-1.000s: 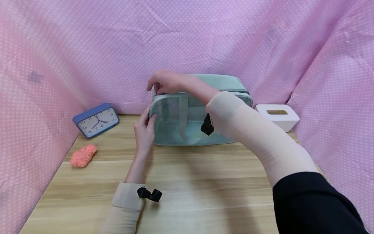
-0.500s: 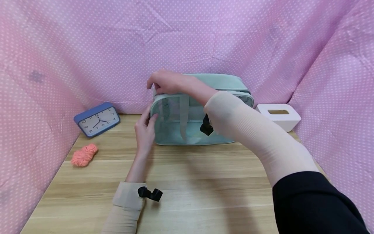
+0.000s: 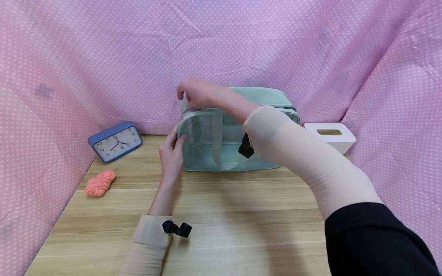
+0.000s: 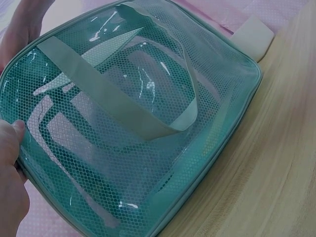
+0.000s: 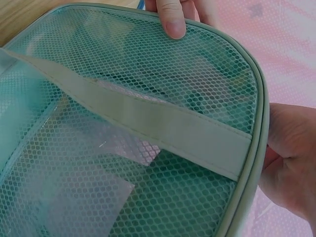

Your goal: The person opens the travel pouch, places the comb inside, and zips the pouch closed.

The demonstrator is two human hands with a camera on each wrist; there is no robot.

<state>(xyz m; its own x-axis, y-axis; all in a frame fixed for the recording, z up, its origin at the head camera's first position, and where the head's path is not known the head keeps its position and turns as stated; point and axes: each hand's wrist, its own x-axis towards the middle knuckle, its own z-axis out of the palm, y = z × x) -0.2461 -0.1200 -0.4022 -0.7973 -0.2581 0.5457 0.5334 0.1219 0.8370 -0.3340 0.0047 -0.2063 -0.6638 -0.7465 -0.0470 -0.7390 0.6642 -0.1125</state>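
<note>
A mint-green toiletry bag [image 3: 203,153] with clear, mesh-patterned panels and a pale strap [image 4: 113,103] stands upright at the back of the table. My left hand [image 3: 170,155] grips its left side, thumb on the front panel and fingers behind the edge. Across the bag reaches my right arm; the right hand [image 3: 200,93] is at the top left corner, fingers curled down at the zipper line. Its fingertips and the zipper pull they pinch are mostly hidden. From the right wrist, the right hand [image 5: 291,163] shows just beyond the piped rim, with the left thumb [image 5: 174,24] on the mesh.
To the left, a blue alarm clock [image 3: 115,142] leans by the curtain, with a coral yarn skein [image 3: 100,183] in front of it. A white tissue box [image 3: 340,134] stands right of the bag. Pink dotted cloth [image 3: 221,42] encloses the wooden table [image 3: 221,222].
My right hand has shifted slightly right and up along the bag's top edge, uncovering a bit of the zipper at the corner. The left hand keeps its grip on the side.
</note>
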